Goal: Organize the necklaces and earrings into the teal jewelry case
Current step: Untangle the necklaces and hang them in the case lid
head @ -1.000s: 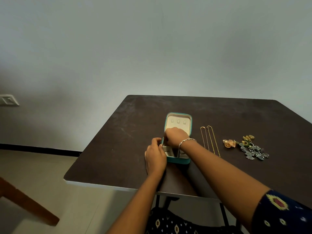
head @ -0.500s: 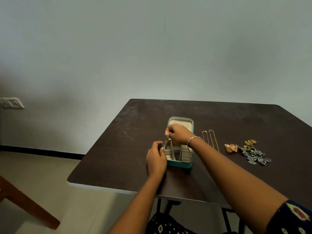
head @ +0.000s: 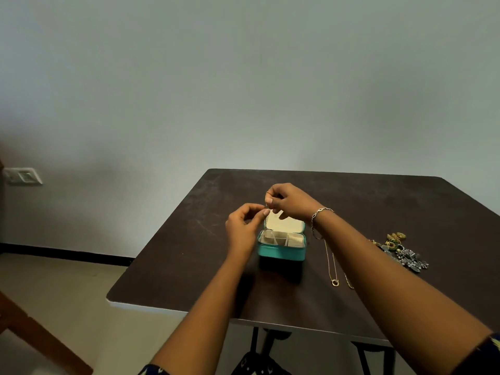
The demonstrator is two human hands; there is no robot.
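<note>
**Chain may slip and knot**

My left hand (head: 243, 226) and right hand (head: 288, 203) each pinch a thin necklace (head: 266, 217) just above the open teal jewelry case (head: 281, 251). If either pinch loosens, I judge it drops in tangled. The other necklaces (head: 332, 263) and the earrings (head: 403, 253) lie right of the case.

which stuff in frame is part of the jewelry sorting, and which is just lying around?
Job:
- teal jewelry case, open
- thin chain, pinched by left hand and right hand above the case
- necklaces on the table, right of the case
- earrings pile, further right

Lying about:
- wall switch plate
- wooden furniture, lower left
- bracelet, worn on the right wrist
</note>
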